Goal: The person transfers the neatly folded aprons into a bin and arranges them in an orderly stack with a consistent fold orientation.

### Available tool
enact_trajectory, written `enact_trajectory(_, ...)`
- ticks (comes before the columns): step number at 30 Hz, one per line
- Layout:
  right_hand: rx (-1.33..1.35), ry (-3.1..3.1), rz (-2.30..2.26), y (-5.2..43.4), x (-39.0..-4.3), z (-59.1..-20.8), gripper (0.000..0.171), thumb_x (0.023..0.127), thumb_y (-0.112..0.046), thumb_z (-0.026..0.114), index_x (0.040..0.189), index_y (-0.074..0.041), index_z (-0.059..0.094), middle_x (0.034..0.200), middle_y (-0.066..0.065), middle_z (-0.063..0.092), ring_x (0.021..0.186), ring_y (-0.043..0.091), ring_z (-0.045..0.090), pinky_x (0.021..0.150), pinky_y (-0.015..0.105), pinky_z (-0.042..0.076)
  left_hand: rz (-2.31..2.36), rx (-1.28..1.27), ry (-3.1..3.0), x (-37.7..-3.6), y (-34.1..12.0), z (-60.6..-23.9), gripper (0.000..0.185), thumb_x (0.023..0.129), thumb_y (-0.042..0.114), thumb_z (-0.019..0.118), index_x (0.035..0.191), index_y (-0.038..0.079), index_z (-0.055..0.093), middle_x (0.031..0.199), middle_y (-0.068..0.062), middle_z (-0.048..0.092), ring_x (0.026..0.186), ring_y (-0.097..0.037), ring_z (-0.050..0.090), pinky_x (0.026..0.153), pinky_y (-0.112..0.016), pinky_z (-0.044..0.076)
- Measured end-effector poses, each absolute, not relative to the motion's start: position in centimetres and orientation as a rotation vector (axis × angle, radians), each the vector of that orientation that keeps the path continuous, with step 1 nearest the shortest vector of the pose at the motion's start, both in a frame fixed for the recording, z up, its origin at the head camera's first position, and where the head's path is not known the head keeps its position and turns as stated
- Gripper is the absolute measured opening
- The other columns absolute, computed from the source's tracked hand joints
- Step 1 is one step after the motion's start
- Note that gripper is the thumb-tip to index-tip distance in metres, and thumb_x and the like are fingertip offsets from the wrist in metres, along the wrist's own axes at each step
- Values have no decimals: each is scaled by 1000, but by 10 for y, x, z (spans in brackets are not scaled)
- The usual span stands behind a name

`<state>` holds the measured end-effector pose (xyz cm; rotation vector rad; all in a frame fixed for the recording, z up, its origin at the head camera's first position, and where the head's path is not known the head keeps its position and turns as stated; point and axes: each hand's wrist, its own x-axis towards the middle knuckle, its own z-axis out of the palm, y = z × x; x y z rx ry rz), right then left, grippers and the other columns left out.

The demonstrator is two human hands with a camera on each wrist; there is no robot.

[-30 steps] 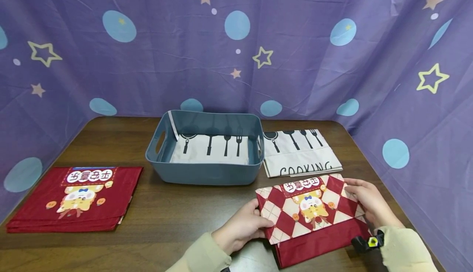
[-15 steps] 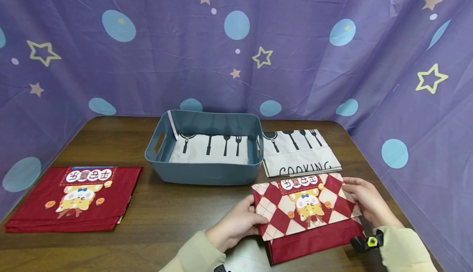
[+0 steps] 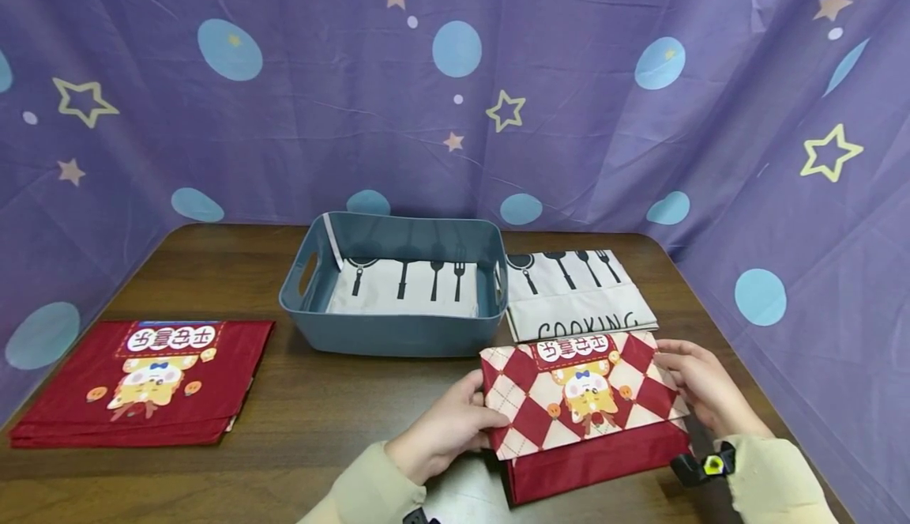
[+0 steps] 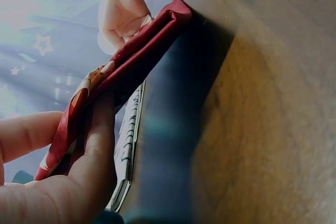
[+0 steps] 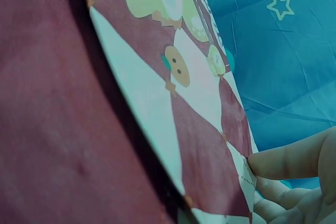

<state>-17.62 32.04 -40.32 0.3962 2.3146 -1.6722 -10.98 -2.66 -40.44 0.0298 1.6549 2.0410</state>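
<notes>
A folded red fabric bag with a red-and-cream diamond-check flap and a cartoon print (image 3: 584, 409) is being held at the near right part of the dark wooden table (image 3: 320, 413), between both hands. Its left edge is being pinched by the left hand (image 3: 444, 433), thumb on top and fingers curled underneath, as the left wrist view confirms (image 4: 79, 182). Its right edge is being gripped by the right hand (image 3: 693, 386), fingertips being pressed against the flap's corner in the right wrist view (image 5: 286, 163). The bag is being kept slightly raised at its left side; whether its far edge is touching the table cannot be told.

Just beyond the bag, a folded cream cloth printed with black utensils and the word COOKING (image 3: 576, 295) is lying flat. Beside it, at table centre, a grey-blue plastic basket with handle cut-outs (image 3: 398, 338) is holding another utensil-print cloth (image 3: 405, 291). Well apart at the near left, a folded plain red cartoon bag (image 3: 145, 382) is lying. Behind everything, a purple curtain with stars and blue dots (image 3: 455, 97) is hanging.
</notes>
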Motion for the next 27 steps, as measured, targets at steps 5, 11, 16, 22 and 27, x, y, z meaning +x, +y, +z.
enact_trajectory(5, 353, 2304, -1706, 320, -177, -404, 42, 99, -16, 52, 133, 6, 38, 77, -16, 65, 66, 2, 61, 58, 23, 53, 2027, 33, 1675, -110, -30, -402, 57, 87, -6, 58, 140, -1, 38, 112, -17, 69, 86, -20, 69, 70, -32, 58)
enact_trajectory(11, 334, 2262, -1735, 317, -178, -402, 37, 100, -13, 50, 130, 4, 37, 80, -15, 65, 69, 3, 64, 62, 26, 57, 2026, 29, 1681, -109, -34, -398, 57, 87, -6, 58, 141, 0, 38, 113, -16, 68, 85, -19, 69, 69, -31, 58)
enact_trajectory(16, 316, 2244, -1754, 315, -177, -399, 35, 100, -13, 50, 129, 3, 37, 81, -14, 65, 70, 4, 64, 62, 26, 57, 2021, 24, 1691, -109, -38, -394, 56, 88, -4, 59, 141, 0, 39, 111, -15, 68, 87, -20, 70, 72, -33, 59)
enact_trajectory(22, 295, 2220, -1777, 311, -176, -397, 37, 101, -12, 49, 130, 4, 35, 82, -13, 65, 70, 4, 65, 62, 27, 58, 2037, 25, 1698, -110, -43, -392, 56, 89, -4, 58, 142, 0, 39, 110, -15, 69, 85, -18, 69, 71, -32, 58)
enact_trajectory(27, 269, 2201, -1818, 309, -175, -396, 32, 101, -11, 49, 127, 2, 37, 83, -13, 66, 72, 4, 66, 64, 28, 58, 2041, 14, 1698, -109, -45, -389, 55, 89, -3, 57, 142, 0, 39, 111, -15, 68, 85, -18, 69, 71, -32, 58)
